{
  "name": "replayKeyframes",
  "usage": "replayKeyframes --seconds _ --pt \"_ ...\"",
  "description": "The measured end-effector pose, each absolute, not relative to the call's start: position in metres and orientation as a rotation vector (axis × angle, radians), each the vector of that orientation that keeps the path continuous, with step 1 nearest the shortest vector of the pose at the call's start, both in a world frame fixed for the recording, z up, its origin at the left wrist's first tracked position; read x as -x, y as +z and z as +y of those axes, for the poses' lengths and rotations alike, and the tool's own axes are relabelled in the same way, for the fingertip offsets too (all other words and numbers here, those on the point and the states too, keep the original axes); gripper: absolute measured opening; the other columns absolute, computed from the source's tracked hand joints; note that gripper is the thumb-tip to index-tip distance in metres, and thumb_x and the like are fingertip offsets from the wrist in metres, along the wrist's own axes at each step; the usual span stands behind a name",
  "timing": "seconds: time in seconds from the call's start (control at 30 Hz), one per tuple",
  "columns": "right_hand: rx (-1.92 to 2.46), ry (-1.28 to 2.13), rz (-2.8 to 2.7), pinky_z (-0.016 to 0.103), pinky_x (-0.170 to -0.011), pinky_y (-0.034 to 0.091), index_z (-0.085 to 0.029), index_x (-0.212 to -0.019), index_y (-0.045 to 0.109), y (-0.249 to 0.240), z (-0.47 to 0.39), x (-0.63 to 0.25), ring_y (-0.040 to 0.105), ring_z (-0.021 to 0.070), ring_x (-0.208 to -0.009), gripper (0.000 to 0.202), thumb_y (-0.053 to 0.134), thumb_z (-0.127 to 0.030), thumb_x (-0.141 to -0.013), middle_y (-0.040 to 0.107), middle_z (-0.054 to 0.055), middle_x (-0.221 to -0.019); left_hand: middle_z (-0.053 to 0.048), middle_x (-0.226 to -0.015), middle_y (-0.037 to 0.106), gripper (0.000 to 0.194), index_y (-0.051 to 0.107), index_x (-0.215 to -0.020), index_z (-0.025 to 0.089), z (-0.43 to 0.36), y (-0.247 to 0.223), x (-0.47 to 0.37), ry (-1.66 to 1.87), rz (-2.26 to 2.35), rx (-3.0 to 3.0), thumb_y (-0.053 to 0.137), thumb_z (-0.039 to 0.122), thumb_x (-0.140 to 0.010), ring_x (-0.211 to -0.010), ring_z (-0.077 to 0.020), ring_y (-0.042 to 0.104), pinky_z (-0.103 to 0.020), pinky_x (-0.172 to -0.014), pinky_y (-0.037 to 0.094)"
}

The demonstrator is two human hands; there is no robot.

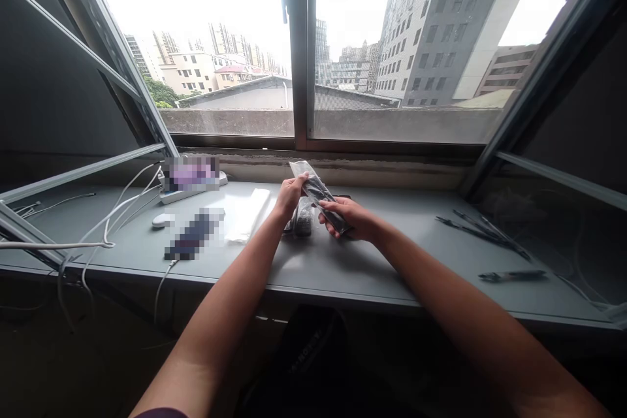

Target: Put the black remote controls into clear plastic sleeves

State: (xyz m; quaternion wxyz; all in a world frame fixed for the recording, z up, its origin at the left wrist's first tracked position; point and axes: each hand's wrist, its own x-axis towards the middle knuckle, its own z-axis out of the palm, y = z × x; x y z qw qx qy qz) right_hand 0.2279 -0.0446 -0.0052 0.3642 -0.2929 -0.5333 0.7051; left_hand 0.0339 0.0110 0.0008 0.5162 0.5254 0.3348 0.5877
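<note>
A clear plastic bag (317, 190) with dark contents slants between my two hands above the desk. My left hand (292, 195) pinches its upper left part, thumb on top. Lower down, my right hand (345, 217) has its fingers wrapped round the other end. Beneath and behind the hands lies a dark item in clear wrapping (300, 221), partly hidden by them. White sheets or bags (249, 215) lie on the desk just left of my left forearm.
Left on the desk (392, 274) are a blurred-out phone-like object (193, 235), a white mouse-like object (162, 221), a power strip (192, 189) and white cables (128, 206). Dark cables or pens (482, 232) lie right, with another dark slim item (512, 275). Metal frames stand both sides.
</note>
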Motion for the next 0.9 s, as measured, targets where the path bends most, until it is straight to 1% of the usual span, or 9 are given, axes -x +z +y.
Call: replayKeyframes --seconds 0.1,0.2,0.33,0.43,0.57,0.63,0.7,0.83,0.9 --pt "0.763 1.776 -1.351 0.022 -0.038 0.053 -0.019 -0.100 0.061 -0.0046 -0.0442 -0.2276 0.064 0.0140 -0.050 0.027 0.081 -0.038 -0.098 0.076 0.006 -0.081 -0.010 -0.070 0.072 0.057 0.070 -0.071 0.016 0.0108 -0.0001 -0.0340 1.363 0.834 -1.274 0.081 0.070 -0.085 -0.064 -0.0210 0.067 -0.034 -0.069 0.054" --pt "0.778 1.762 -1.333 0.022 -0.038 0.052 -0.019 -0.100 0.061 -0.0038 -0.0441 -0.2273 0.064 0.0140 -0.049 0.025 0.079 -0.036 -0.099 0.075 0.005 -0.080 -0.010 -0.072 0.072 0.056 0.070 -0.070 0.015 0.0115 -0.0005 -0.0345 1.281 0.830 -1.289 0.082 0.069 -0.084 -0.063 -0.0204 0.065 -0.035 -0.069 0.053" --pt "0.775 1.780 -1.335 0.022 -0.038 0.052 -0.019 -0.103 0.062 -0.0026 -0.0456 -0.2268 0.065 0.0147 -0.051 0.023 0.078 -0.035 -0.100 0.076 0.006 -0.082 -0.008 -0.068 0.068 0.050 0.068 -0.067 0.016 0.0142 -0.0021 -0.0340 1.319 0.834 -1.266 0.083 0.061 -0.084 -0.062 -0.0189 0.062 -0.034 -0.069 0.052" --pt "0.776 1.783 -1.333 0.023 -0.038 0.053 -0.019 -0.102 0.062 -0.0026 -0.0461 -0.2267 0.066 0.0154 -0.052 0.024 0.080 -0.036 -0.099 0.076 0.007 -0.082 -0.007 -0.067 0.068 0.045 0.067 -0.068 0.016 0.0147 -0.0028 -0.0335 1.362 0.834 -1.232 0.083 0.055 -0.083 -0.065 -0.0209 0.066 -0.034 -0.069 0.052" --pt "0.784 1.789 -1.329 0.024 -0.039 0.054 -0.019 -0.103 0.062 -0.0037 -0.0449 -0.2279 0.066 0.0159 -0.052 0.027 0.081 -0.037 -0.098 0.075 0.007 -0.082 -0.009 -0.071 0.072 0.041 0.070 -0.070 0.016 0.0136 -0.0016 -0.0336 1.340 0.811 -1.234 0.085 0.053 -0.080 -0.076 -0.0258 0.072 -0.036 -0.073 0.055" --pt "0.796 1.797 -1.321 0.024 -0.040 0.055 -0.020 -0.103 0.062 -0.0041 -0.0443 -0.2285 0.067 0.0163 -0.053 0.027 0.082 -0.038 -0.098 0.075 0.006 -0.081 -0.010 -0.072 0.073 0.041 0.071 -0.072 0.016 0.0131 -0.0006 -0.0338 1.329 0.815 -1.242 0.087 0.054 -0.078 -0.080 -0.0270 0.074 -0.036 -0.076 0.056" --pt "0.799 1.800 -1.313 0.024 -0.041 0.056 -0.020 -0.103 0.062 -0.0042 -0.0441 -0.2286 0.067 0.0164 -0.053 0.027 0.082 -0.037 -0.098 0.074 0.006 -0.080 -0.010 -0.073 0.074 0.045 0.073 -0.073 0.015 0.0126 0.0003 -0.0336 1.337 0.823 -1.250 0.087 0.057 -0.077 -0.079 -0.0267 0.073 -0.036 -0.076 0.056" --pt "0.767 1.790 -1.307 0.024 -0.040 0.055 -0.020 -0.101 0.060 -0.0038 -0.0444 -0.2278 0.067 0.0161 -0.052 0.025 0.079 -0.036 -0.100 0.073 0.005 -0.079 -0.011 -0.077 0.075 0.054 0.074 -0.075 0.015 0.0099 0.0013 -0.0323 1.321 0.826 -1.280 0.082 0.067 -0.083 -0.071 -0.0220 0.069 -0.035 -0.073 0.054" --pt "0.750 1.794 -1.312 0.024 -0.041 0.056 -0.020 -0.103 0.060 -0.0037 -0.0447 -0.2275 0.068 0.0162 -0.053 0.024 0.078 -0.037 -0.101 0.074 0.005 -0.080 -0.011 -0.079 0.076 0.055 0.076 -0.078 0.014 0.0086 0.0009 -0.0319 1.251 0.821 -1.307 0.080 0.068 -0.085 -0.072 -0.0217 0.069 -0.034 -0.075 0.054"
